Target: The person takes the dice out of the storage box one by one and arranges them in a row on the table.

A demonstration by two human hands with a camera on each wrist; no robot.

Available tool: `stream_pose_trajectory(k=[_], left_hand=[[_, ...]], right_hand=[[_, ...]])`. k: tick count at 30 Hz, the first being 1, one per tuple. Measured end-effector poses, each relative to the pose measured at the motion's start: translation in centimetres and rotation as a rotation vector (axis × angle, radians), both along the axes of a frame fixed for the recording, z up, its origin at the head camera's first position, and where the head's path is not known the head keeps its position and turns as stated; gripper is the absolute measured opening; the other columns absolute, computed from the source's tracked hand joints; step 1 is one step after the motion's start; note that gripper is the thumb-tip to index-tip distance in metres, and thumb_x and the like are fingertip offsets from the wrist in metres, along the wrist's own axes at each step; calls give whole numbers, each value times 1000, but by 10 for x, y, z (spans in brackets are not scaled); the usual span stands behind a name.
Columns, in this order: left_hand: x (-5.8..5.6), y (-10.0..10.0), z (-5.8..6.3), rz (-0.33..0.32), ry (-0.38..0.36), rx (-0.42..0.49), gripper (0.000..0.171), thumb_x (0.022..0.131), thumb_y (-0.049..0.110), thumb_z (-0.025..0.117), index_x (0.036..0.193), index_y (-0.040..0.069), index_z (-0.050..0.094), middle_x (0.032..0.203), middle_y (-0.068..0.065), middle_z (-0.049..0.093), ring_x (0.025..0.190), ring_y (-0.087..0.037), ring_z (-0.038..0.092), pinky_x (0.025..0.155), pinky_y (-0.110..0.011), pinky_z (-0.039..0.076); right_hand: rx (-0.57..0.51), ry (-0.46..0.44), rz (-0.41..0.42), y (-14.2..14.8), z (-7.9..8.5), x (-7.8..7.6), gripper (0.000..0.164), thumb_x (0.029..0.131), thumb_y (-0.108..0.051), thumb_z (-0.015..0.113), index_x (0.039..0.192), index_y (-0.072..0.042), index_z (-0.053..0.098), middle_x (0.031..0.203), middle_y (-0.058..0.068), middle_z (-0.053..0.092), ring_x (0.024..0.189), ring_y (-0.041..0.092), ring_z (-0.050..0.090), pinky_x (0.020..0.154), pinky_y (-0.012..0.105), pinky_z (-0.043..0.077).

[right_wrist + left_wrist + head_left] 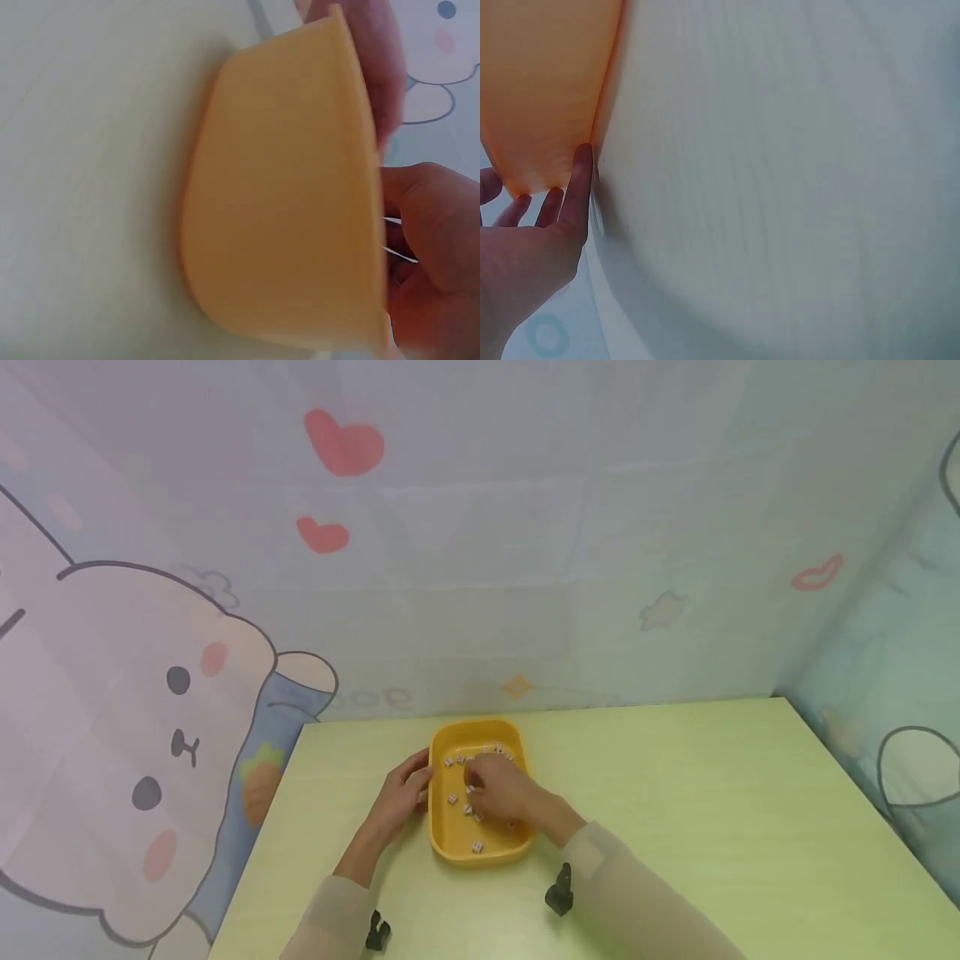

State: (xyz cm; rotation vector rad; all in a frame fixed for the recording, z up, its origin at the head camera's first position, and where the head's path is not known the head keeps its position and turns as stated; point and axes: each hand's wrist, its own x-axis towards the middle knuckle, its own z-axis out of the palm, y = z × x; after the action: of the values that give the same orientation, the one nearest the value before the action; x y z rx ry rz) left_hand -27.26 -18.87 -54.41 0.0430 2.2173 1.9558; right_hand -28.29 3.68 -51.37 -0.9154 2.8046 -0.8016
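Note:
A yellow rectangular tray (pixel 480 860) stands on the table with several small white dice (pixel 477 847) scattered on its floor. My left hand (pixel 401 797) is at the tray's left side. In the left wrist view, the left hand (pixel 536 240) has its fairly straight fingers against the outside of the tray (pixel 547 90). My right hand (pixel 506 789) reaches over the right rim into the tray, fingers pointing down among the dice. In the right wrist view, the tray wall (pixel 285 187) hides the fingertips of the right hand (pixel 442 232); I cannot tell whether they pinch a die.
The pale green table (pixel 675 802) extends to the right of the tray and in front of it. A printed cloth (pixel 487 568) with hearts and a rabbit hangs behind and beside the table. Dark wrist devices (pixel 559 891) are on the sleeves.

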Motion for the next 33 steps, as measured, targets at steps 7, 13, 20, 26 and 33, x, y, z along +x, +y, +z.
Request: stream_pose_trajectory(k=[7,13,20,26,33], left_hand=[[0,-6,0,-6,-9,8,47,105,24,50,151,19,42,152,-9,43,129,-38,51,79,-45,58],[1,-6,0,10,-31,6,46,105,27,50,150,22,43,152,-8,43,129,-37,52,78,-43,58],[2,-3,-4,29,-39,16,45,104,29,52,149,25,46,150,-4,46,128,-34,53,77,-42,59],[1,-2,-5,19,-36,32,46,104,30,52,149,25,45,150,-5,46,128,-34,52,79,-42,58],[1,-3,-7,32,-30,32,45,103,30,53,147,26,47,148,-3,48,125,-32,54,78,-40,58]], right_hand=[[-102,74,-26,33,31,-3,11,88,-13,71,98,-15,65,93,-6,61,88,12,56,82,30,51],[-148,91,-106,76,28,-15,12,88,-9,72,98,-11,67,90,-2,60,85,18,57,77,32,51],[-124,75,-130,106,-9,-21,7,88,-6,71,93,-9,68,87,-1,61,82,14,55,77,35,51],[-139,81,-134,111,-31,-17,7,86,-3,70,91,-8,70,85,-1,61,82,16,57,81,38,52],[-145,103,-132,111,-42,-18,8,86,-3,71,91,-9,71,85,-1,61,83,16,58,82,39,52]])
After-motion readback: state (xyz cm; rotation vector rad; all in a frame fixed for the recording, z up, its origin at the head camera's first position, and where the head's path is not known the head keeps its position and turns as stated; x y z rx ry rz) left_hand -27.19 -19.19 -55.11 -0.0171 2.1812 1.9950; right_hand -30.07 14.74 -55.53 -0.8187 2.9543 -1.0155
